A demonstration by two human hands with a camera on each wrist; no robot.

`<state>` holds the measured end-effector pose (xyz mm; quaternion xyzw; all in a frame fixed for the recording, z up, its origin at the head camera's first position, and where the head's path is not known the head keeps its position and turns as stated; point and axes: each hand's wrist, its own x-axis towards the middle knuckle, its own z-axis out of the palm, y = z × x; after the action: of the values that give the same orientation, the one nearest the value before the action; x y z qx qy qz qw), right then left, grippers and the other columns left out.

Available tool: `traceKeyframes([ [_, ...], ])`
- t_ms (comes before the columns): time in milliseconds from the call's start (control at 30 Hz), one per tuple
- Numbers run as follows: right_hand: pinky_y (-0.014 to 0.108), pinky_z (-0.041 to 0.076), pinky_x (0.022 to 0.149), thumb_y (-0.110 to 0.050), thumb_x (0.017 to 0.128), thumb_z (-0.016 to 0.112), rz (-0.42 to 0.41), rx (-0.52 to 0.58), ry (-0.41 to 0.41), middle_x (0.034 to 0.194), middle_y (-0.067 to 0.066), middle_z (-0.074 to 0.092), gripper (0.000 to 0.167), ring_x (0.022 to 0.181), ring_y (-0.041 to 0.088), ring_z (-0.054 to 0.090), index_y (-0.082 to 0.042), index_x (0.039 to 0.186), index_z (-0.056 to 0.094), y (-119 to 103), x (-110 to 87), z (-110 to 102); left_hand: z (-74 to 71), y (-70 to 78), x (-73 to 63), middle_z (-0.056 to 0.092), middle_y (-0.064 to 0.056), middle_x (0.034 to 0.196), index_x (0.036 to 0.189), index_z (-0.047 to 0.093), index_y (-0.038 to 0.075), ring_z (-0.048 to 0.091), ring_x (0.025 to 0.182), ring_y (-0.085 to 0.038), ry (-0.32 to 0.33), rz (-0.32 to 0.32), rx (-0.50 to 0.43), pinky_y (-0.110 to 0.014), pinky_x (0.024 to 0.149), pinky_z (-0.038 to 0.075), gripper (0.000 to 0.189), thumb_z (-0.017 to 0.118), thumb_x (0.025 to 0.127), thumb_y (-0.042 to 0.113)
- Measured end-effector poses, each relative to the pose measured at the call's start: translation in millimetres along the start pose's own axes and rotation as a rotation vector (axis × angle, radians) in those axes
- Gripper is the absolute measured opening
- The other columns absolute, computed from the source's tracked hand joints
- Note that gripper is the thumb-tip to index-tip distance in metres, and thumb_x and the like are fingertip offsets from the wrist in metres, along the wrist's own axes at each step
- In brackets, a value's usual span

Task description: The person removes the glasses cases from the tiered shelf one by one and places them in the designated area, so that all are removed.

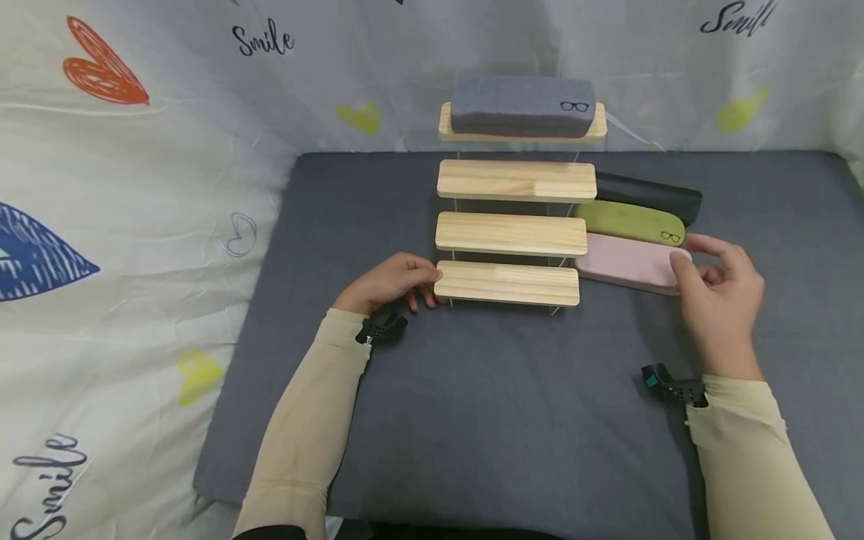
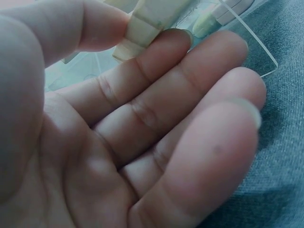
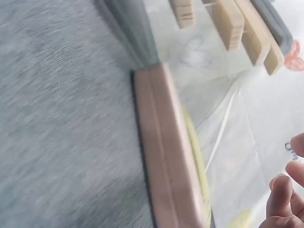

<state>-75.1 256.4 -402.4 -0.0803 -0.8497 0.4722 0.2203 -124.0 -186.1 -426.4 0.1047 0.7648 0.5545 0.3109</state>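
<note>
My left hand (image 1: pixel 397 283) pinches the left end of the lowest wooden shelf (image 1: pixel 509 283) between thumb and index finger. Its other fingers curve loosely beneath, as the left wrist view shows. At the right end of a pink glasses case (image 1: pixel 628 261) is my right hand (image 1: pixel 730 304), thumb and fingers bent and spread apart. In the right wrist view those fingers (image 3: pixel 280 190) show a gap to the pink case (image 3: pixel 164 142). Behind the pink case lie a green glasses case (image 1: pixel 628 220) and a black case (image 1: pixel 651 195), their left ends behind the shelves.
The stepped rack has several wooden shelves on clear supports. A grey-blue glasses case (image 1: pixel 520 105) lies on its top shelf (image 1: pixel 445 127). Grey cloth (image 1: pixel 472 420) covers the table; a printed white curtain (image 1: pixel 405 67) hangs behind and at the left.
</note>
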Motion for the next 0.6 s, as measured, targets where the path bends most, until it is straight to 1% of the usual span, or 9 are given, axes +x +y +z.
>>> traceKeyframes([
  [100,0.011,0.037,0.049,-0.008,0.099,0.068,-0.021,0.052,-0.025,0.107,-0.015,0.057,0.029,0.056,-0.004,0.051,-0.003,0.127,0.073,-3,4.1,4,0.3,-1.6,-0.3,0.077,-0.011,0.085,0.100,0.079,0.002,0.070,0.074,-0.021,0.002,-0.004,0.001,-0.031,0.058,0.057,0.032,0.060,0.105,0.028],
  [200,0.011,0.039,0.051,-0.008,0.100,0.068,-0.033,0.078,-0.045,0.110,-0.013,0.058,0.029,0.058,-0.002,0.053,-0.004,0.128,0.072,-5,7.4,8,0.8,-2.0,-1.1,0.077,-0.011,0.085,0.100,0.079,0.003,0.070,0.074,-0.021,0.000,0.004,0.005,-0.031,0.058,0.057,0.032,0.060,0.105,0.028],
  [333,0.015,0.036,0.047,-0.011,0.101,0.068,-0.029,0.096,-0.051,0.113,-0.012,0.061,0.029,0.060,0.003,0.055,-0.008,0.129,0.073,-12,12.9,12,0.9,-1.6,-1.5,0.077,-0.011,0.086,0.102,0.079,0.002,0.070,0.075,-0.022,-0.003,0.014,0.001,-0.031,0.058,0.057,0.033,0.060,0.105,0.028],
  [433,0.018,0.033,0.045,-0.012,0.101,0.068,-0.019,0.136,-0.051,0.116,-0.009,0.063,0.028,0.060,0.005,0.057,-0.011,0.129,0.073,-20,18.1,15,0.6,-1.4,-1.3,0.078,-0.010,0.086,0.103,0.079,0.002,0.071,0.075,-0.021,-0.001,0.016,-0.001,-0.031,0.057,0.057,0.032,0.060,0.105,0.028],
  [500,0.018,0.035,0.046,-0.012,0.101,0.068,-0.027,0.160,-0.049,0.116,-0.008,0.065,0.028,0.060,0.005,0.057,-0.010,0.128,0.073,-24,21.5,18,0.5,-1.0,-1.2,0.078,-0.010,0.087,0.104,0.079,0.002,0.071,0.075,-0.021,0.000,0.017,-0.001,-0.031,0.057,0.057,0.032,0.060,0.105,0.028],
  [600,0.018,0.041,0.053,-0.010,0.101,0.068,-0.045,0.190,-0.046,0.114,-0.005,0.065,0.027,0.058,0.006,0.055,-0.008,0.128,0.074,-31,26.1,21,0.5,-0.6,-0.8,0.078,-0.010,0.087,0.104,0.079,0.002,0.071,0.076,-0.021,-0.003,0.022,0.002,-0.030,0.057,0.057,0.032,0.060,0.105,0.028],
])
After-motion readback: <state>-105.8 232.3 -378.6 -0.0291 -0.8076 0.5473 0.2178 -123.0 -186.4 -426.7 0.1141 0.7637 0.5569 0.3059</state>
